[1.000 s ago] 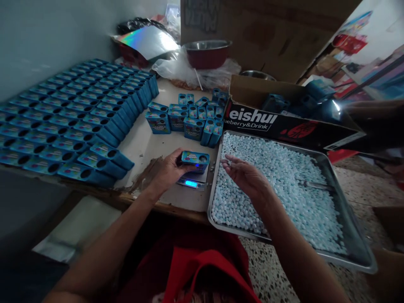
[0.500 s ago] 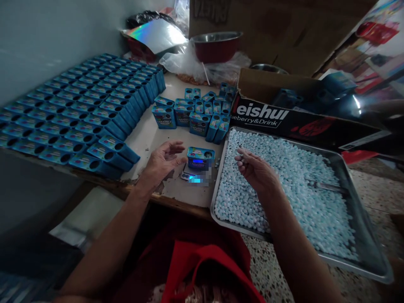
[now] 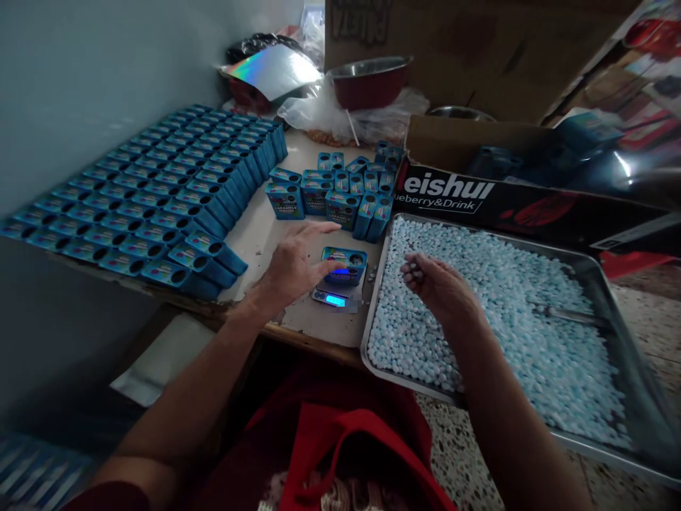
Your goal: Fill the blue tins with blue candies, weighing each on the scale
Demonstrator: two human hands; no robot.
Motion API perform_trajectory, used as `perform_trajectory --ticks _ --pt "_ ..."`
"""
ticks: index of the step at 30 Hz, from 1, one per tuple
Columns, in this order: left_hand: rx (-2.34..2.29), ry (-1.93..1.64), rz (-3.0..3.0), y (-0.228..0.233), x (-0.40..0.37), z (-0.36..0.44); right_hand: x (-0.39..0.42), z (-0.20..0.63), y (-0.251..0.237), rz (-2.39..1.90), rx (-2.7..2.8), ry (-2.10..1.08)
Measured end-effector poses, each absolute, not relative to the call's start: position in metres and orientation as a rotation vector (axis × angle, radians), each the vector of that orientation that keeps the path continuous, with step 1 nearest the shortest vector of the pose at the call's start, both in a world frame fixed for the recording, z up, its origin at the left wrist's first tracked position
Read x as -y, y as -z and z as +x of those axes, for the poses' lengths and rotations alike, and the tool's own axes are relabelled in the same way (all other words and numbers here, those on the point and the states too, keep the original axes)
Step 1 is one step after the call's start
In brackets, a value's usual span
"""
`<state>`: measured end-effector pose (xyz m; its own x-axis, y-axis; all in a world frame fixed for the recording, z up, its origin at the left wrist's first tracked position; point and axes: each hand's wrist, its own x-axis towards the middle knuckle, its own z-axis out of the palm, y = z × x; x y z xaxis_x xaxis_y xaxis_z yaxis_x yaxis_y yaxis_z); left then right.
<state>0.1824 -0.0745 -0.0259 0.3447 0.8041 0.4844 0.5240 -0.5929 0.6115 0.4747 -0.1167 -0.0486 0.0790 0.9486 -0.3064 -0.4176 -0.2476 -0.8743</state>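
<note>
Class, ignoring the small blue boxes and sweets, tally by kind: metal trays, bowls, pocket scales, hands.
Metal trays: 1
Bowls: 2
Pocket scales: 1
Hands, left hand and right hand: 2
Total: 6

Table (image 3: 255, 238) with blue boxes (image 3: 159, 206), scale (image 3: 336, 297)

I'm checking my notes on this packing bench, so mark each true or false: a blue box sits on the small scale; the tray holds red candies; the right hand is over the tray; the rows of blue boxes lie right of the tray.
1. A blue box sits on the small scale. True.
2. The tray holds red candies. False: the candies are pale blue.
3. The right hand is over the tray. True.
4. The rows of blue boxes lie right of the tray. False: they lie to its left.
</note>
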Motion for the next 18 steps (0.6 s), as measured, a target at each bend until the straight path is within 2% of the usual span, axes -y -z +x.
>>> perform_trajectory --ticks 4,12,15,18 --pt "-1.132 -1.037 2.493 0.027 0.071 0.193 0.114 0.484 0.046 -1.158 0.622 -1.367" --pt "-1.131 -0.89 2.477 0.031 0.072 0.203 0.11 0.495 0.052 -1.182 0.686 -1.338" --pt "-1.098 -0.709 2.514 0.034 0.071 0.213 0.112 0.497 0.058 -1.33 0.949 -1.139" --pt "-1.131 -0.573 2.487 0.029 0.058 0.205 0.115 0.498 0.057 -1.58 1.254 -0.76"
